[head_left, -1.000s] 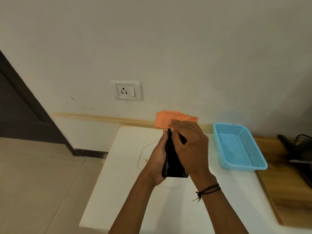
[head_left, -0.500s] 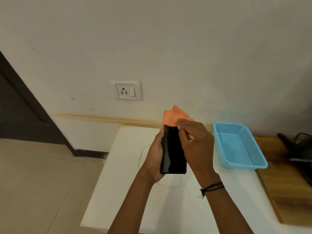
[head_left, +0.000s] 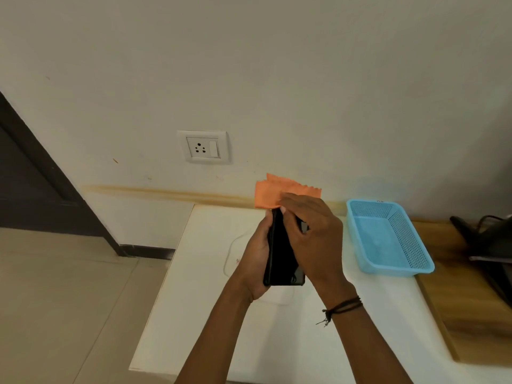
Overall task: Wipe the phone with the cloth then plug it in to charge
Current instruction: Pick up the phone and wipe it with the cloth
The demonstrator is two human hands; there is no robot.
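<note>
My left hand (head_left: 253, 261) grips a black phone (head_left: 281, 261) from its left side, holding it upright above the white table (head_left: 194, 300). My right hand (head_left: 314, 236) presses an orange cloth (head_left: 270, 194) against the phone's upper part; the cloth sticks out above my fingers. A white charging cable (head_left: 228, 252) lies looped on the table under my hands, partly hidden. A white wall socket (head_left: 203, 146) with a switch sits on the wall above and to the left.
A light blue plastic basket (head_left: 388, 236) stands on the table at the right. Beyond it lies a wooden surface (head_left: 465, 309) with a dark object (head_left: 493, 245). The table's left edge drops to a tiled floor (head_left: 61, 300); a dark door frame (head_left: 41, 173) is at far left.
My right hand has slid the cloth over the phone's top, and the cloth has spread wider. The phone has turned edge-on a little.
</note>
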